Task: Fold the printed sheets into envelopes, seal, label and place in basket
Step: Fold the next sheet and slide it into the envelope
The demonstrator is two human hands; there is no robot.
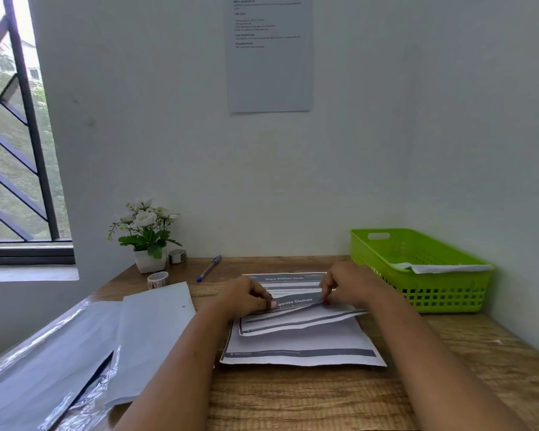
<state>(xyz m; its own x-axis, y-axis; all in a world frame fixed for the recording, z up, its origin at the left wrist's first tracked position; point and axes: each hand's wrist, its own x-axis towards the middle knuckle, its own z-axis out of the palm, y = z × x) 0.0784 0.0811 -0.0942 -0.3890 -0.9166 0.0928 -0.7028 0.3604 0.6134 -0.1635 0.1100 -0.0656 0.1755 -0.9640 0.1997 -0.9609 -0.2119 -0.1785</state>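
Against a white wall (168, 150) a wood-grain desk (293, 399) is set, with a green perforated plastic basket (448, 293) placed at its right. A stack of white printed sheets (302, 346) is laid at the centre. Its top sheet (296, 301) is raised at the far end and pinched at each end of the dark header by the left hand (243, 298) and right hand (352, 284).

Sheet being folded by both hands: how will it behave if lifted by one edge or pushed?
Probably floppy: the sheet bows between the left hand and right hand pinching it. Likely very light, since it looks like a single thin page. Pushed, it may slide readily over the printed page underneath, paper on paper, or buckle instead.
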